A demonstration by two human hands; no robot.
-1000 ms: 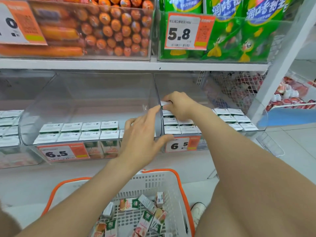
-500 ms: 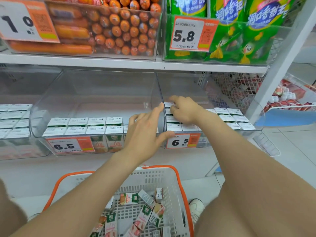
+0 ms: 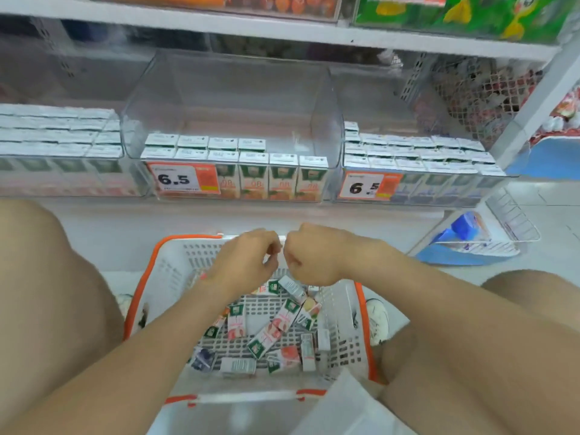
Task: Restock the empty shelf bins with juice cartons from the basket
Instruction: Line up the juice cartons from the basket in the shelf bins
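Observation:
A white basket with an orange rim (image 3: 141,287) stands on the floor between my knees, with several juice cartons (image 3: 273,331) lying loose in it. My left hand (image 3: 248,262) and my right hand (image 3: 310,259) hover side by side over the basket's far rim, almost touching. The fingers of both are curled and I see nothing held in them. On the shelf in front, the clear middle bin (image 3: 326,120) holds two short rows of upright cartons (image 3: 252,180) at its front, and its back is bare. The right bin's cartons (image 3: 414,152) fill several rows.
The left bin (image 3: 56,133) is packed with cartons. Orange price tags reading 6.5 (image 3: 182,180) hang on the bin fronts. A white shelf board (image 3: 219,23) runs above the bins. A wire tray with blue items (image 3: 511,227) sits low on the right beside a white upright post (image 3: 533,105).
Both hands have pulled back from the bins and dropped to the basket's far rim. My view has tilted downward, so more of the basket shows.

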